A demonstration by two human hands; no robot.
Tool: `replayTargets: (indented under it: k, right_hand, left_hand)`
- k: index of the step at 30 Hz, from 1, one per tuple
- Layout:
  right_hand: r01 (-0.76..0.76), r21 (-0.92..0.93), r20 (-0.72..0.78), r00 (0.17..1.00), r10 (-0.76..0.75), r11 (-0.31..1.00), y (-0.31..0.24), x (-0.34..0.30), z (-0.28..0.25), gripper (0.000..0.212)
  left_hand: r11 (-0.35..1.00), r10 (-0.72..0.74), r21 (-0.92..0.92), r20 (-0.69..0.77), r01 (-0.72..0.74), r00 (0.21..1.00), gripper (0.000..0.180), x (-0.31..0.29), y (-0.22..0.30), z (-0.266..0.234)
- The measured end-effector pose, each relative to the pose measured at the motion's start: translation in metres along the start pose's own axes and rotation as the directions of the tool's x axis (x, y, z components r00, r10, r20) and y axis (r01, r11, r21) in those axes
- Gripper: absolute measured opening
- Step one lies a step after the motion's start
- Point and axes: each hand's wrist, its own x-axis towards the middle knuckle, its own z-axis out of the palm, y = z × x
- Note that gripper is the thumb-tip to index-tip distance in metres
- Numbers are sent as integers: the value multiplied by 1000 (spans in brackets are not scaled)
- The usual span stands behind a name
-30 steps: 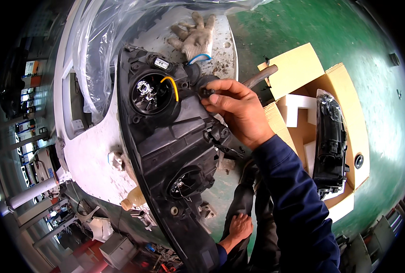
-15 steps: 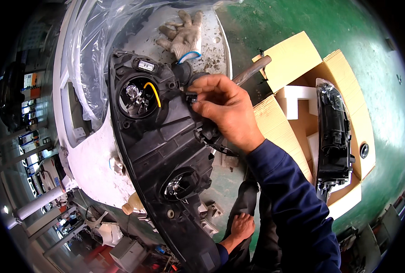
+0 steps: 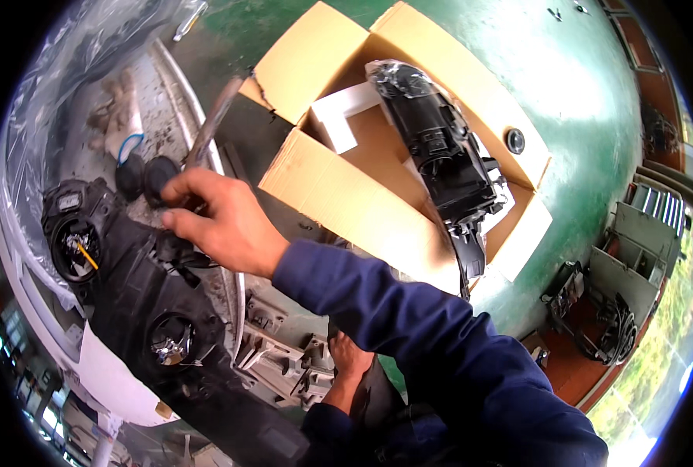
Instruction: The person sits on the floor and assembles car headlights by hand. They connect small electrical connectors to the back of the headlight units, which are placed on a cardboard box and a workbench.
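Observation:
A black headlight housing (image 3: 129, 288) lies with its back up on a white car body panel (image 3: 109, 373); it has a round bulb opening with a yellow wire (image 3: 78, 249) and a second opening lower down (image 3: 168, 342). My right hand (image 3: 222, 222) reaches across it in a dark blue sleeve, fingers closed on a round black cap (image 3: 158, 175) at the housing's upper end, with a second round cap (image 3: 129, 177) beside it. My left hand (image 3: 350, 358) rests low against my dark trouser leg, its fingers partly hidden.
An open cardboard box (image 3: 339, 194) on the green floor (image 3: 564, 101) holds another black headlight unit (image 3: 440, 156) and white foam (image 3: 339, 117). Clear plastic sheeting (image 3: 43, 117) covers the car at left. A grey bar (image 3: 210, 124) leans by the box. Grey brackets (image 3: 284, 350) sit below the housing.
The view has swung right, bringing the box to the middle. My right hand has moved off the housing's wiring plug up to the round caps. My left hand stays low.

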Motion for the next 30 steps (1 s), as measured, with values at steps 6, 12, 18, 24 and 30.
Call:
replayTargets:
  k: [6, 12, 18, 24, 30]
  right_hand:
    - [-226, 25, -116, 967, 228, 974, 19, -82, -79, 25]
    - [-142, -437, 81, 977, 196, 888, 32, -180, -201, 21]
    - [119, -824, 243, 957, 157, 553, 29, -233, -334, 23]
    - [402, -885, 412, 911, -10, 233, 58, -239, -397, 20]
    - [558, -830, 547, 820, -169, 18, 81, -237, -410, 20]
  left_hand:
    - [996, -6, 89, 168, -9, 986, 18, -9, -2, 12]
    - [990, 26, -140, 179, 0, 984, 19, 14, -5, 1]
    - [985, 109, -146, 117, -92, 987, 22, 54, 18, -15]
    - [949, 314, -16, 101, -314, 944, 27, 72, 33, -12]
    - [897, 430, 123, -28, -424, 902, 34, 39, 30, 5]
